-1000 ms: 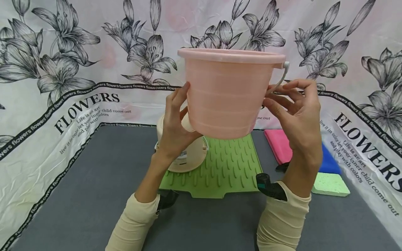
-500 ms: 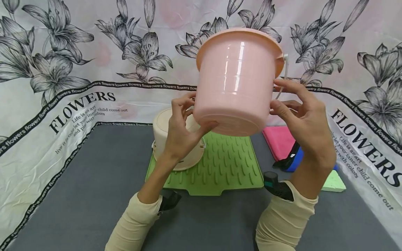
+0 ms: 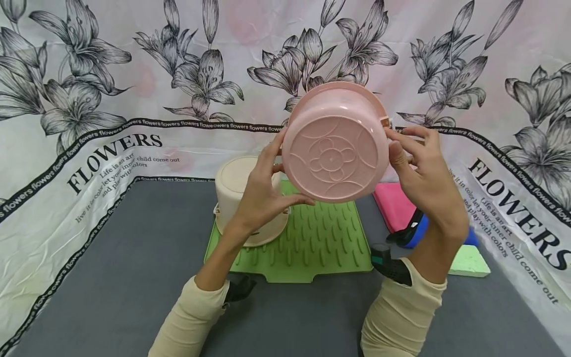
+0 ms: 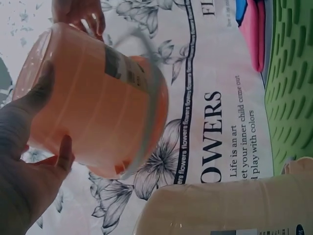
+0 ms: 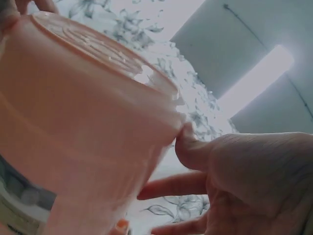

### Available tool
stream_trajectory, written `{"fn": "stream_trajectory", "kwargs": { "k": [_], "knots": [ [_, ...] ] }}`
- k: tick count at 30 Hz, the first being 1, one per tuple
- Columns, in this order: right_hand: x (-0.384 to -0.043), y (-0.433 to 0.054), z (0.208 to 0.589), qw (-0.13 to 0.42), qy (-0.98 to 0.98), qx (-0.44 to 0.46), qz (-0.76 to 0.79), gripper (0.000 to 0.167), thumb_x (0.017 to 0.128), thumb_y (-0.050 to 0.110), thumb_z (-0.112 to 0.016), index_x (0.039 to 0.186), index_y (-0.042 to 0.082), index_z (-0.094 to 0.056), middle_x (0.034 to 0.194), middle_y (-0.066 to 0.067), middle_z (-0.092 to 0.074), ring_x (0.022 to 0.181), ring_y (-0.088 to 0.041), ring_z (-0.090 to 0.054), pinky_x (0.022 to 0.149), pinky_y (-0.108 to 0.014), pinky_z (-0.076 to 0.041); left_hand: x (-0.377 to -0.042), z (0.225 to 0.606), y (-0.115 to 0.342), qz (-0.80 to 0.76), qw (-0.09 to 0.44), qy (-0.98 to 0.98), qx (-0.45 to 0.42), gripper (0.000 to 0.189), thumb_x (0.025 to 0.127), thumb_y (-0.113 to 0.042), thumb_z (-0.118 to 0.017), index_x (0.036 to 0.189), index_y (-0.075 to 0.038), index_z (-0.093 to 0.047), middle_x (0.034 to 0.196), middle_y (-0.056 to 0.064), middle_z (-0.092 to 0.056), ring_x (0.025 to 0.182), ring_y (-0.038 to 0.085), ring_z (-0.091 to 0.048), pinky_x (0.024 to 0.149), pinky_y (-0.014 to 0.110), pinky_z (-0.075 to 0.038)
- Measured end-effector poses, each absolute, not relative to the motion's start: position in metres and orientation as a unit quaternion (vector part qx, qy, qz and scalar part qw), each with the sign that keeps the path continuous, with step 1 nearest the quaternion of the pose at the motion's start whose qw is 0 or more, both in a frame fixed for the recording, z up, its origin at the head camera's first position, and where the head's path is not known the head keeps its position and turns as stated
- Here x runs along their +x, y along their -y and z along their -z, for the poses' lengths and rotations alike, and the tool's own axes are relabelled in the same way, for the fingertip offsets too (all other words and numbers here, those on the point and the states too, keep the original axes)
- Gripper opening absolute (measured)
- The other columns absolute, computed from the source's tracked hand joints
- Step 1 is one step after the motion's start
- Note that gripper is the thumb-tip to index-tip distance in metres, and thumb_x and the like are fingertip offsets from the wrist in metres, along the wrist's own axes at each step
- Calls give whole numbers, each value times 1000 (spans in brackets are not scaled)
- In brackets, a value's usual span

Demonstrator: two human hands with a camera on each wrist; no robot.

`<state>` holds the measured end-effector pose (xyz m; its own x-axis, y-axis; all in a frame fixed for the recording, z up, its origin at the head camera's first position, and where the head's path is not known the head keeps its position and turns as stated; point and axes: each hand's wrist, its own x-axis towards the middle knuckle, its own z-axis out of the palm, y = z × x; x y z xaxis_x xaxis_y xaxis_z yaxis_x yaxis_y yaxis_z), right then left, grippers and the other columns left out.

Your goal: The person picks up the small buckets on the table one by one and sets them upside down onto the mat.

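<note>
A pink bucket [image 3: 335,158] hangs in the air, tilted so that its base with a raised flower pattern faces the head camera. My left hand [image 3: 265,191] grips its left side, thumb along the lower edge of the base. On the other side, my right hand [image 3: 426,173] holds the bucket with thumb and fingertips near the rim. The left wrist view shows the bucket's pale handle [image 4: 154,88] and a printed label [image 4: 124,68] on the wall. Its inside is hidden. Behind my left hand a cream bucket [image 3: 232,181] stands upside down.
Under the cream bucket lies a green ridged mat [image 3: 321,238] on the dark grey table [image 3: 147,277]. At the right are a folded pink cloth [image 3: 394,206], something blue [image 3: 470,238] and a light green sponge [image 3: 470,262]. A flower-printed sheet [image 3: 147,94] covers the back.
The pink bucket has tipped from nearly upright until its base turned toward the head camera. Both hands have turned with it, keeping their hold.
</note>
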<state>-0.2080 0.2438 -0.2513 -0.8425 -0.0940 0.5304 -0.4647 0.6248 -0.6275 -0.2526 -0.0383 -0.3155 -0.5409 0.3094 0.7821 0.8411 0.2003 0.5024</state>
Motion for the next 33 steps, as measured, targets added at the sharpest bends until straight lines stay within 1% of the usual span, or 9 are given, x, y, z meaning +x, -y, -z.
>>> {"fn": "stream_trajectory", "kwargs": {
  "k": [4,6,9,12,17,20,24,30,33],
  "knots": [
    [-213,-239,251,230,860,205,-406,50,113,38,-36,159,20,-46,137,-25,-53,127,-9,-42,101,-29,-36,-254,317,34,493,275,734,-378,130,64,-13,-101,165,0,-21,150,21,-47,127,29,-57,98,28,-58],
    [-216,-237,251,198,855,226,-424,53,113,42,-36,163,28,-36,138,-23,-56,127,-8,-48,108,-26,-38,-255,319,31,494,275,737,-370,129,65,-14,-101,165,0,-20,152,20,-46,127,29,-56,97,28,-59],
    [-223,-236,252,133,847,248,-450,62,111,40,-47,167,35,-21,147,-21,-52,131,-25,-55,107,-17,-44,-258,320,27,501,272,743,-350,127,68,-15,-99,165,0,-19,154,18,-45,127,28,-55,100,29,-58],
    [-231,-237,255,101,856,248,-442,83,104,28,-65,167,37,-12,155,-16,-45,132,-38,-56,93,-11,-50,-262,321,25,501,263,759,-321,122,71,-19,-98,166,-5,-21,154,16,-47,128,27,-54,106,31,-56],
    [-247,-241,262,70,857,252,-443,111,88,6,-83,167,32,-11,164,-10,-34,139,-38,-52,98,-15,-50,-270,327,25,498,242,778,-296,114,76,-21,-95,166,-8,-26,140,20,-58,126,31,-60,105,38,-58],
    [-256,-245,270,44,851,244,-463,112,85,2,-85,166,29,-12,166,-8,-29,142,-37,-48,104,-19,-50,-275,334,22,507,223,776,-302,111,79,-17,-92,165,-3,-24,140,23,-58,128,33,-64,104,37,-59],
    [-269,-252,282,27,839,233,-491,109,84,-2,-85,161,25,-13,163,-12,-28,144,-37,-47,103,-18,-52,-279,342,15,511,195,774,-318,107,84,-12,-88,165,1,-20,147,24,-54,135,33,-61,109,28,-55],
    [-288,-263,301,-1,842,215,-494,108,82,-7,-84,156,20,-10,155,-20,-39,112,-23,-69,85,-21,-61,-282,349,8,517,115,785,-321,108,88,-13,-83,168,-6,-11,163,20,-41,147,30,-52,117,22,-45],
    [-288,-269,305,-23,857,194,-478,110,82,-4,-85,157,19,-8,154,-22,-41,109,-27,-71,82,-22,-60,-280,349,9,500,88,802,-314,108,89,-14,-84,169,-8,-11,167,19,-38,149,29,-51,120,26,-44]
  ]
}}
